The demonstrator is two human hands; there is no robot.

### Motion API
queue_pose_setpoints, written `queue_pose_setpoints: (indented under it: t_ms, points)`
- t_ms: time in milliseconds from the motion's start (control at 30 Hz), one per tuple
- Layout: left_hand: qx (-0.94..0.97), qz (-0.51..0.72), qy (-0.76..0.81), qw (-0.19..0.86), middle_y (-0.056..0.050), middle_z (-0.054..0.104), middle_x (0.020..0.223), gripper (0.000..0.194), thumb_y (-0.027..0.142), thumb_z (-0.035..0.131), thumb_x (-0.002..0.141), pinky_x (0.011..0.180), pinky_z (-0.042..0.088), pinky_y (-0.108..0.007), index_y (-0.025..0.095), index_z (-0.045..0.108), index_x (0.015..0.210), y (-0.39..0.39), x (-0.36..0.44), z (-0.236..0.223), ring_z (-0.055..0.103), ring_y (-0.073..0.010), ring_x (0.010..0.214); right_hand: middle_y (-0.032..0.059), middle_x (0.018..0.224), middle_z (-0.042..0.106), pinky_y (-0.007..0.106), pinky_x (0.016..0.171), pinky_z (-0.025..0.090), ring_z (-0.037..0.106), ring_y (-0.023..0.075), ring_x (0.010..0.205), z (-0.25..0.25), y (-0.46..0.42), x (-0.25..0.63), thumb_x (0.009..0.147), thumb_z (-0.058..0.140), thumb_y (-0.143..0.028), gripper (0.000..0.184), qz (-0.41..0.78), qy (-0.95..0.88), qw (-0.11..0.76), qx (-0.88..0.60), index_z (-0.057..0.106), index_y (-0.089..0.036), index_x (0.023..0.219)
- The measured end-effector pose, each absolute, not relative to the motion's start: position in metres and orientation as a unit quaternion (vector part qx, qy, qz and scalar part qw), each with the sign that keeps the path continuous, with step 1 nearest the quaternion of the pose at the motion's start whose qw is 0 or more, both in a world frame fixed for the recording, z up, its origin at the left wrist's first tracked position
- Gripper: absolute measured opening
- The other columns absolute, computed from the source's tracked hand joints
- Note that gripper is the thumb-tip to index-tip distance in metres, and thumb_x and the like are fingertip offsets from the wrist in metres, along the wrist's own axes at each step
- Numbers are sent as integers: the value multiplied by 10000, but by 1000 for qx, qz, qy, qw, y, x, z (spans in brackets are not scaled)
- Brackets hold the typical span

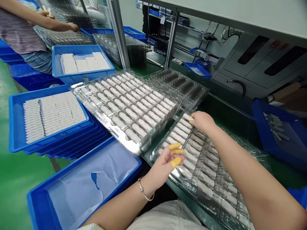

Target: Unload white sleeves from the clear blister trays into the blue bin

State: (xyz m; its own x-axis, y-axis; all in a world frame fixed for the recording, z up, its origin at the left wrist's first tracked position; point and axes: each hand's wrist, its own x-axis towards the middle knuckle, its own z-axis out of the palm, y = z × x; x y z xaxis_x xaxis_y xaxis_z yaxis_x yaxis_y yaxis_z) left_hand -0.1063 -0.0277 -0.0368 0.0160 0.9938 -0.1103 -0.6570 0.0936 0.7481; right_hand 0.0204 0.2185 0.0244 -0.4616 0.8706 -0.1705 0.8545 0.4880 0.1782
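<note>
My right hand (203, 122), with yellow finger cots, is closed on a white elongated piece (187, 117) at the far end of a clear plastic blister tray (176, 174). Rows of similar white pieces lie in that tray's slots. Over the tray's left part hovers my left hand (169, 159), its thumb and fingers apart, also in yellow cots, with nothing visible between them. To the left stands a stack of clear trays (127, 145), the top one filled with white pieces in rows. My right forearm hides part of the nearer tray.
Blue bins (48, 127) of white pieces stand at left. A paper-lined blue bin (35, 204) sits in front of them. Stacked clear trays (189, 84) lie behind; another blue bin (259, 127) is at right. A metal post (120, 35) rises behind. A co-worker's arm (48, 22) reaches over trays.
</note>
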Motion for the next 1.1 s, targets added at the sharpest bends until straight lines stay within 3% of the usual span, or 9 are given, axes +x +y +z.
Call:
queue_pose_setpoints:
  t_ms: [300, 500, 633, 733, 867, 967, 1033, 1100]
  points:
    - [253, 633, 353, 641, -59, 636, 1112, 437, 368, 776, 782, 847, 521, -327, 279, 641, 1188, -29, -103, -39, 624, -168, 943, 154, 1109, 660, 319, 758, 492, 639, 270, 993, 36, 224, 14, 860, 626, -266, 255, 16, 834, 143, 532, 692, -145, 1076]
    - [251, 634, 394, 616, -60, 655, 1094, 405, 379, 770, 783, 832, 527, -330, 262, 659, 1154, -31, -99, -36, 626, -163, 907, 98, 1172, 632, 410, 874, 529, 621, 215, 1026, 35, 227, 8, 937, 620, -336, 264, -15, 830, 147, 538, 639, -145, 1117]
    - [247, 636, 408, 607, -59, 673, 1062, 435, 393, 798, 744, 817, 533, -329, 250, 671, 1135, -29, -99, -32, 634, -165, 882, 82, 1113, 652, 392, 848, 539, 639, 194, 965, 28, 224, 5, 944, 614, -329, 238, -65, 840, 100, 530, 644, -146, 1093]
    - [239, 628, 424, 608, -61, 691, 1043, 468, 406, 827, 700, 809, 545, -325, 236, 683, 1111, -27, -100, -29, 647, -165, 868, 95, 1092, 655, 347, 827, 515, 630, 206, 970, 36, 208, 26, 947, 580, -277, 176, -99, 849, 8, 518, 675, -156, 1033]
    - [230, 632, 455, 584, -42, 727, 979, 522, 388, 884, 600, 785, 564, -300, 242, 700, 1066, -28, -98, -28, 672, -169, 852, 51, 1135, 655, 246, 803, 485, 624, 164, 979, 49, 155, 110, 962, 507, -281, 218, -132, 832, -104, 528, 683, -223, 1077]
    - [243, 621, 483, 568, -1, 749, 982, 544, 362, 899, 562, 783, 563, -262, 276, 707, 1064, -25, -97, -26, 678, -150, 842, 45, 1086, 686, 260, 810, 494, 632, 178, 978, 48, 96, 212, 939, 525, -322, 230, -169, 778, -180, 577, 704, -220, 1040]
    - [261, 609, 501, 557, 53, 759, 916, 453, 393, 861, 620, 798, 560, -266, 318, 718, 1043, -22, -96, -23, 666, -132, 810, 60, 1094, 699, 296, 846, 495, 635, 211, 1006, 44, 49, 293, 909, 554, -339, 248, -178, 690, -212, 669, 713, -205, 1044]
    - [288, 571, 535, 552, 129, 754, 909, 303, 411, 778, 739, 887, 542, -306, 395, 711, 1034, -22, -95, -22, 656, -128, 858, 50, 1152, 696, 291, 851, 494, 632, 220, 1046, 43, -1, 376, 889, 556, -319, 271, -143, 551, -187, 801, 700, -214, 1093]
